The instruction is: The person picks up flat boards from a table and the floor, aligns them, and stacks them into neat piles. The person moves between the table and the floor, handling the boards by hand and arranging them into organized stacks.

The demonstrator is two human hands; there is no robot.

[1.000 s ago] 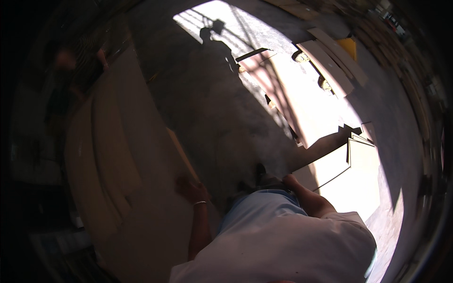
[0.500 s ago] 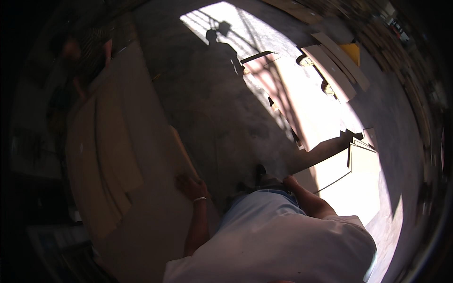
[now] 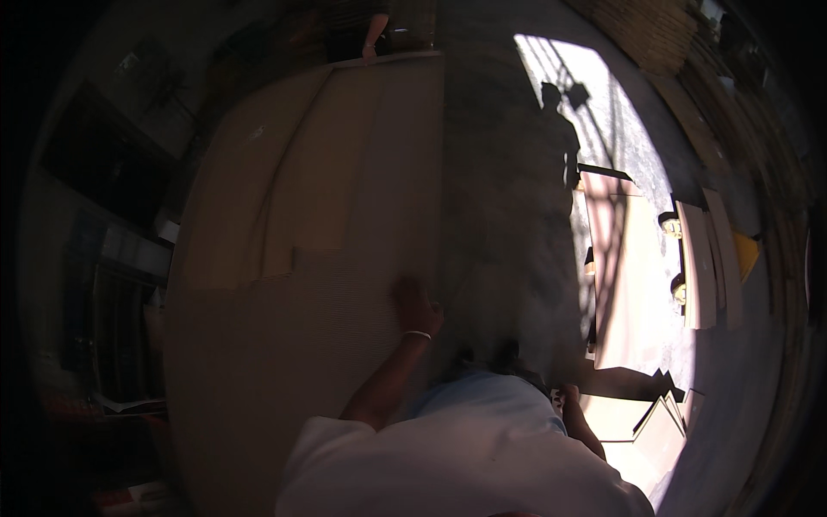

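A large corrugated cardboard sheet [image 3: 284, 362] lies in shade in front of me and to my left. Over its right edge is my left hand [image 3: 418, 306], blurred, with the thumb apart from the smeared fingers and nothing visible in it. Whether it touches the sheet I cannot tell. Two tan cardboard pieces, a left one [image 3: 224, 207] and a right one [image 3: 314, 172], rest on the sheet's far part. Low at my right side, my right hand [image 3: 568, 398] is beside my hip next to a small pale patterned patch; its fingers are mostly hidden.
Another person's hand [image 3: 370, 53] is at the sheet's far edge. Sunlit flat boards [image 3: 633, 267] lie on the floor to the right, with folded cardboard [image 3: 646, 422] nearer me. Beyond them, leaning panels [image 3: 698, 267] stand by a yellow piece [image 3: 746, 256]. Cardboard stacks [image 3: 646, 34] line the far right.
The view has turned left, so the scene sits further right in the picture. My left hand has moved forward along the sheet's right edge. The right hand stays low beside my hip.
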